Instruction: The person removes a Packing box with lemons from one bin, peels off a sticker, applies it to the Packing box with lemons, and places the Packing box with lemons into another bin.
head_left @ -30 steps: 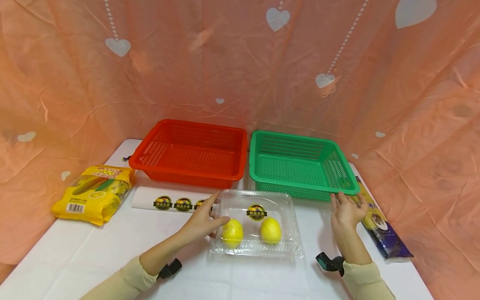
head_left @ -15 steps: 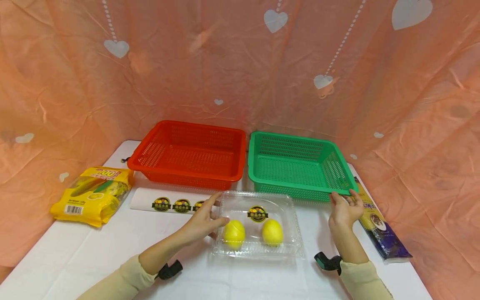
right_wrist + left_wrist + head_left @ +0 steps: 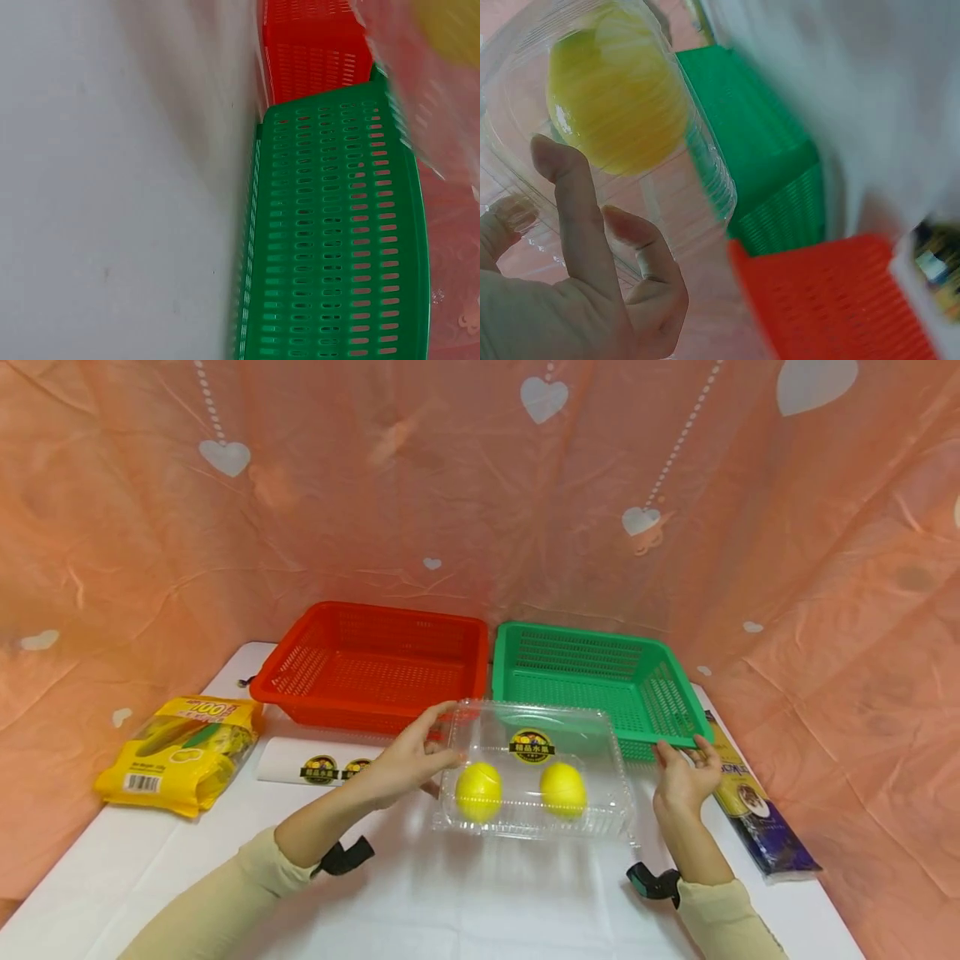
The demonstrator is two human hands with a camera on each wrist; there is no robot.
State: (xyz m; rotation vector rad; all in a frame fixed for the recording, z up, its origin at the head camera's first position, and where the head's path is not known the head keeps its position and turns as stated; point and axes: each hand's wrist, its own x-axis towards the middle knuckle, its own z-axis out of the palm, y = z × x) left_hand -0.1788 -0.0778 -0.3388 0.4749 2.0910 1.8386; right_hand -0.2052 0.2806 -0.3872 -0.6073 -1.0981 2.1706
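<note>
In the head view, my left hand (image 3: 408, 764) grips the left side of a clear plastic clamshell box (image 3: 491, 718) with a black-and-gold label. Two lemons (image 3: 478, 792) sit apart inside it. The box is tilted and raised off the table, in front of the green basket (image 3: 577, 733) and overlapping its front wall from this angle. Fingers of the left hand (image 3: 585, 225) show against the box wall in the left wrist view, with one lemon (image 3: 619, 97) behind the plastic. My right hand (image 3: 684, 781) holds the green basket's front right rim; its fingers are out of the right wrist view.
A red basket (image 3: 375, 714) stands left of the green one. At the far left lies a yellow snack bag (image 3: 176, 752); a white roll with printed labels (image 3: 318, 762) lies before the red basket. A purple-and-gold packet (image 3: 765, 814) lies at right.
The left hand has raised the clamshell box from the table and carried it slightly forward and right. The right hand has closed its fingers on the green basket's rim, staying at the same corner.
</note>
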